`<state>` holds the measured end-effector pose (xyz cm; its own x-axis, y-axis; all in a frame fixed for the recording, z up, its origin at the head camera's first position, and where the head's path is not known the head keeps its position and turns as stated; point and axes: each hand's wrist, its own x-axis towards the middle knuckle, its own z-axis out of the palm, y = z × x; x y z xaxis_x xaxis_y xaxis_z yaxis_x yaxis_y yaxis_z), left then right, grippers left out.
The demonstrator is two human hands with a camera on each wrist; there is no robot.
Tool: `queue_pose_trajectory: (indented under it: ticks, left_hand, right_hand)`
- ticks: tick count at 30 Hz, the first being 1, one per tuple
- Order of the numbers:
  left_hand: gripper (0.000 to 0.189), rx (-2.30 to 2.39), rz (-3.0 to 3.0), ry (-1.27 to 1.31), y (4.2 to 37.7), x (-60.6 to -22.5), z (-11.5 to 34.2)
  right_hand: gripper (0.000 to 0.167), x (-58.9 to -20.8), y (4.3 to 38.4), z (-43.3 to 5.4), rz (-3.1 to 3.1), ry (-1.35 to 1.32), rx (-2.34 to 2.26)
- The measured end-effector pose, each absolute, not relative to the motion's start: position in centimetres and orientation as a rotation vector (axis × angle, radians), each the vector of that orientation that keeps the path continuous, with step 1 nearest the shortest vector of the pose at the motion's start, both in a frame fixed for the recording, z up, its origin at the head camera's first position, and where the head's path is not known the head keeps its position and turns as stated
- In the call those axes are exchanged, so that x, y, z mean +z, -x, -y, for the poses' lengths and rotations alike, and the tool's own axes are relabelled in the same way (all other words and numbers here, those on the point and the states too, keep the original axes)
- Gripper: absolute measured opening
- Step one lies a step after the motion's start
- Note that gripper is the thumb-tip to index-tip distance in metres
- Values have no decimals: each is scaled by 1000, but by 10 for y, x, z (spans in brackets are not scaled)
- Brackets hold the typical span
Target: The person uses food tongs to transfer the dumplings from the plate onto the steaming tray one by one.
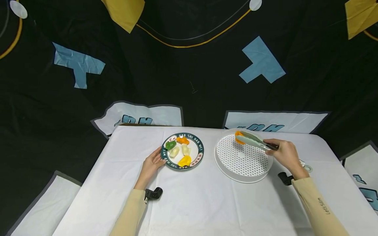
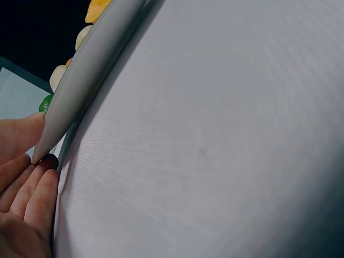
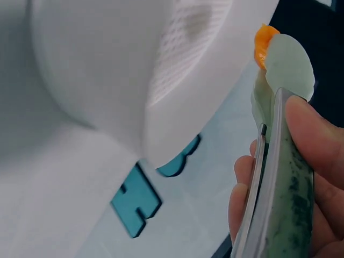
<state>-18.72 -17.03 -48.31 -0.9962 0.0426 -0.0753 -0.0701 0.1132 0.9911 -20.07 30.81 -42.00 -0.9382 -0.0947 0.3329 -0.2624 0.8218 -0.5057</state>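
Note:
My left hand [image 1: 152, 164] pinches the near-left rim of a round plate [image 1: 164, 159], thumb above and fingers beneath, as the left wrist view shows. On the plate sit several dumpling-shaped pieces: a green one [image 1: 170, 145], an orange one [image 1: 182, 140], a yellow one [image 1: 184, 161] and two pale ones [image 1: 174, 151]. My right hand [image 1: 284, 155] grips pale green tongs [image 1: 251, 141]. Another orange dumpling-shaped piece [image 3: 262, 45] is held between the tong tips. In the head view it overlaps the far side of a white round steamer tray [image 1: 242, 157] with a perforated base.
Plate and tray stand side by side on a white-covered table [image 1: 203, 203], the tray to the right. Behind the table's far edge hangs a black backdrop [image 1: 189, 78] with blue and yellow shapes. Small black wrist cameras [image 1: 154, 193] sit on both wrists.

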Motion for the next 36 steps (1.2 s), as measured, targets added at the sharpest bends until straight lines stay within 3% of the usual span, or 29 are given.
queue_pose_trajectory:
  ticks: [17, 25, 36]
  left_hand:
    - [65, 2037, -2290, 50, 188, -485, 170]
    - [65, 2045, -2306, 67, 199, -512, 175]
    - [65, 2049, -2322, 60, 198, -514, 175]
  right_hand:
    - [39, -441, 205, -335, 2796, -162, 772]
    - [45, -444, 207, -335, 2849, -131, 763]
    - [50, -441, 205, -333, 2871, -92, 766]
